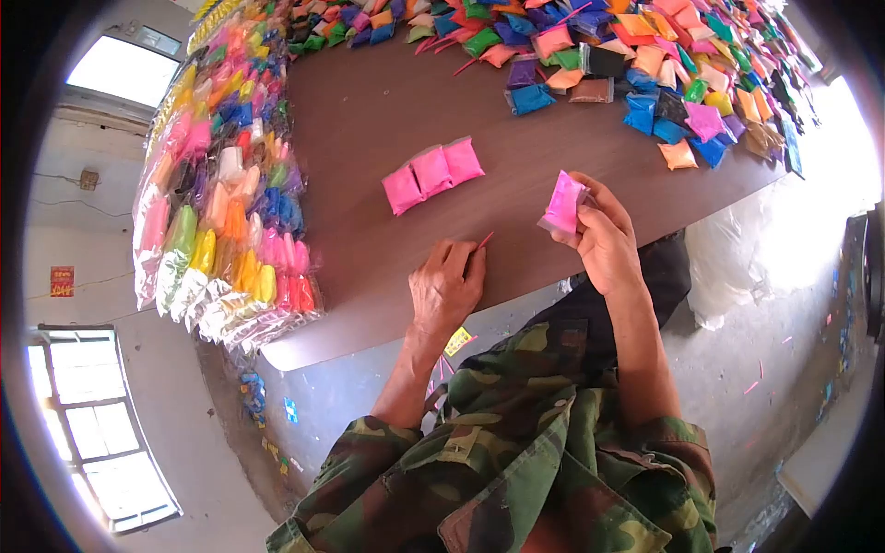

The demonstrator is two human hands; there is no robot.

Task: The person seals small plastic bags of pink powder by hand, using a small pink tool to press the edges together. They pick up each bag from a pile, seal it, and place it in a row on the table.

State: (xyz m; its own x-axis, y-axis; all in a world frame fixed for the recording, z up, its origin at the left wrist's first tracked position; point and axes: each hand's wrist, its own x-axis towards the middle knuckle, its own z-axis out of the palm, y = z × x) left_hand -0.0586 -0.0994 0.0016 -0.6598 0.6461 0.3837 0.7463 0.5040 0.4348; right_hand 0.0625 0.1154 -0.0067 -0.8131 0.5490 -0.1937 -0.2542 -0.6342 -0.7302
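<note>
My right hand (607, 235) is closed on a small clear packet with bright pink filling (563, 201), held up over the table near its front edge. My left hand (448, 288) rests on the tabletop with curled fingers, and a thin pinkish-red stick (486, 241) pokes out between thumb and forefinger. Beyond the left hand, three pink packets (431, 172) lie side by side in a slightly slanted row, touching or overlapping one another.
Many small coloured packets (645, 83) are heaped along the back and right of the brown table (359, 267). Clear bags of coloured packets (221, 212) are stacked along the left edge. White plastic sheeting (728, 258) hangs at the right, and scraps litter the floor (747, 387).
</note>
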